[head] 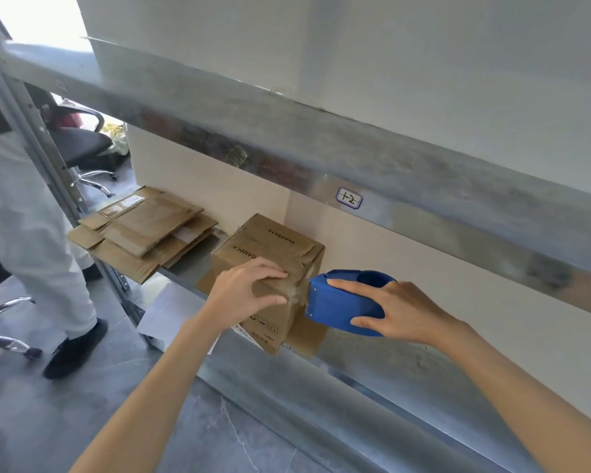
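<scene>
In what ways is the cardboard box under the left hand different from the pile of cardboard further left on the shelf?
The box is folded up into a cube; the pile lies flat in sheets. The left hand presses on the box and the right hand holds a blue tape dispenser against it; the pile is untouched. Both are brown cardboard on the same metal shelf.

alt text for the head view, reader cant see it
A left hand presses on a cardboard box on a metal shelf while the right hand grips a blue tape dispenser against the box's right edge. Further left on the shelf lie flattened boxes, and a person in white stands beside it.
</scene>
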The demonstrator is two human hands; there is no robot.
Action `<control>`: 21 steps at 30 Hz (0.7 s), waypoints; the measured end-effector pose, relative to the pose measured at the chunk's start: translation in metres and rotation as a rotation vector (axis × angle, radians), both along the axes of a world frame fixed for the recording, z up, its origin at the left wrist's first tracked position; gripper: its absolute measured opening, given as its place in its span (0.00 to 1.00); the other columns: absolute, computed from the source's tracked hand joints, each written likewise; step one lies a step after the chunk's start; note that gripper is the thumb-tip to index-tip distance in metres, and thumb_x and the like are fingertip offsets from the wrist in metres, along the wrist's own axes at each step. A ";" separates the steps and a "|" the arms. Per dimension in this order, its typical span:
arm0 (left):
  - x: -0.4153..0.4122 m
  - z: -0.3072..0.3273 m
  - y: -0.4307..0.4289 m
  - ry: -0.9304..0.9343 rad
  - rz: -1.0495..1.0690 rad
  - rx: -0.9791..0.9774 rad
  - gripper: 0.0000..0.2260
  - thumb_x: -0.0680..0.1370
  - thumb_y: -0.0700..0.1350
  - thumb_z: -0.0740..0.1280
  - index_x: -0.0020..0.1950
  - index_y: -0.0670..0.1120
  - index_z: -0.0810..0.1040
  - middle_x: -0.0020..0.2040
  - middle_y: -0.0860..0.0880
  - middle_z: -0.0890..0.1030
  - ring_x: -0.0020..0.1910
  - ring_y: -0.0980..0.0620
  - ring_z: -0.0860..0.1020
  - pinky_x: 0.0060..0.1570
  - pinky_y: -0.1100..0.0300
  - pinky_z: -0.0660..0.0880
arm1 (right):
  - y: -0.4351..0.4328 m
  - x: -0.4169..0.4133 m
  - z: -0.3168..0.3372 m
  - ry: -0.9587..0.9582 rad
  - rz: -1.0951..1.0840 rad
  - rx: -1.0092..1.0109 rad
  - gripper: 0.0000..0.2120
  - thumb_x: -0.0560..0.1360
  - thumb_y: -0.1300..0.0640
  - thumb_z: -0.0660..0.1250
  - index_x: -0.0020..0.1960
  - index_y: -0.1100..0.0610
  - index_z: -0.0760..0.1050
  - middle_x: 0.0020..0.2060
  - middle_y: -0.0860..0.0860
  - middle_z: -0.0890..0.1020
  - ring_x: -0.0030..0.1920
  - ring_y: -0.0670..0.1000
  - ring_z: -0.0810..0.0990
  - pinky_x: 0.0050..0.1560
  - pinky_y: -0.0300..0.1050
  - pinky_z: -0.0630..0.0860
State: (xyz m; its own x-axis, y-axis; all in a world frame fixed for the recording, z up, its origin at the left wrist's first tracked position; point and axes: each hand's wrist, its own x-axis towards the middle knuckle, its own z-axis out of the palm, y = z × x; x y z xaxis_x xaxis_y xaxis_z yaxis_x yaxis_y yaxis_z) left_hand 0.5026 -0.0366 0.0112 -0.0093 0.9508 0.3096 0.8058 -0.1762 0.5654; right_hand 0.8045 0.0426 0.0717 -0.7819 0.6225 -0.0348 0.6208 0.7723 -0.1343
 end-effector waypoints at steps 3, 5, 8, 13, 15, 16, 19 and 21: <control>0.001 0.003 0.001 -0.046 0.008 0.006 0.11 0.74 0.59 0.72 0.55 0.60 0.82 0.55 0.67 0.78 0.57 0.67 0.75 0.51 0.68 0.69 | 0.001 0.000 0.001 0.000 0.002 -0.011 0.37 0.77 0.38 0.63 0.67 0.18 0.37 0.44 0.45 0.82 0.37 0.47 0.74 0.42 0.39 0.72; 0.000 0.005 0.002 -0.039 -0.017 -0.004 0.10 0.75 0.55 0.71 0.56 0.59 0.82 0.56 0.66 0.79 0.57 0.66 0.75 0.50 0.70 0.68 | 0.001 0.001 0.003 -0.003 0.004 -0.011 0.36 0.77 0.39 0.63 0.68 0.19 0.38 0.46 0.45 0.83 0.37 0.47 0.75 0.42 0.39 0.72; -0.002 0.005 0.002 -0.027 -0.037 -0.031 0.11 0.76 0.52 0.72 0.58 0.59 0.82 0.57 0.66 0.78 0.57 0.66 0.75 0.50 0.73 0.64 | 0.001 0.003 0.004 -0.002 0.006 -0.012 0.36 0.77 0.39 0.63 0.69 0.20 0.39 0.48 0.45 0.83 0.38 0.47 0.76 0.44 0.41 0.74; 0.010 -0.003 -0.002 -0.032 0.051 0.036 0.17 0.70 0.56 0.76 0.56 0.57 0.81 0.56 0.64 0.77 0.55 0.68 0.73 0.48 0.68 0.71 | 0.000 0.001 0.003 -0.003 0.017 -0.013 0.36 0.78 0.39 0.61 0.68 0.20 0.37 0.42 0.46 0.82 0.34 0.46 0.75 0.42 0.42 0.75; 0.013 -0.007 -0.002 -0.048 0.061 0.081 0.16 0.69 0.52 0.77 0.56 0.54 0.82 0.55 0.62 0.79 0.55 0.67 0.74 0.51 0.63 0.75 | -0.001 0.002 0.003 -0.005 0.022 -0.013 0.35 0.78 0.39 0.61 0.68 0.20 0.36 0.40 0.47 0.81 0.33 0.46 0.74 0.42 0.43 0.75; 0.013 -0.008 -0.003 -0.042 0.052 0.093 0.16 0.70 0.50 0.77 0.56 0.54 0.82 0.56 0.62 0.79 0.56 0.66 0.74 0.52 0.61 0.76 | -0.001 0.003 0.004 -0.005 0.022 -0.018 0.35 0.78 0.39 0.61 0.69 0.20 0.37 0.39 0.47 0.80 0.33 0.46 0.74 0.41 0.43 0.75; 0.010 -0.010 -0.004 -0.021 0.026 0.091 0.18 0.71 0.46 0.77 0.59 0.53 0.81 0.59 0.61 0.78 0.61 0.62 0.74 0.62 0.57 0.73 | -0.001 0.005 0.005 0.004 0.030 -0.032 0.35 0.78 0.39 0.61 0.69 0.20 0.38 0.36 0.47 0.79 0.33 0.47 0.74 0.39 0.42 0.73; 0.013 -0.010 -0.008 -0.008 0.022 0.070 0.21 0.71 0.48 0.77 0.63 0.55 0.78 0.61 0.61 0.75 0.64 0.61 0.72 0.74 0.53 0.62 | -0.002 0.005 0.006 0.007 0.040 -0.028 0.35 0.78 0.39 0.61 0.69 0.20 0.38 0.36 0.47 0.79 0.33 0.47 0.74 0.39 0.42 0.73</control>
